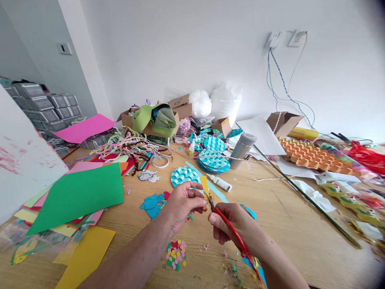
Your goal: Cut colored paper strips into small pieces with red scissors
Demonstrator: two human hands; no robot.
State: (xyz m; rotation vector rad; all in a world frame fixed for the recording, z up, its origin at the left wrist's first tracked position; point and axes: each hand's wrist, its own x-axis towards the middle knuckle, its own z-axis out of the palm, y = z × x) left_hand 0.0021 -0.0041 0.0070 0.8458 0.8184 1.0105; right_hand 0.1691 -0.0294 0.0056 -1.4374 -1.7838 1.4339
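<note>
Wooden table (293,229) strewn with coloured paper. Left hand (182,202) pinches a yellow paper scrap (204,184). At its four o'clock, right hand (246,227) grips red scissors (230,228).

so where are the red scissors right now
Head view, low centre: the red scissors are in the right hand, their blades meeting the yellow paper strip pinched by the left hand.

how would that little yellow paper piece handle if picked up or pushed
Probably very light: the left hand holds the yellow paper piece by fingertips alone. It stands upright above the pinch, so likely fairly stiff at that size. Flat and thin, it would probably slide, not roll, if pushed, and cut easily under the scissors in the right hand.
</note>
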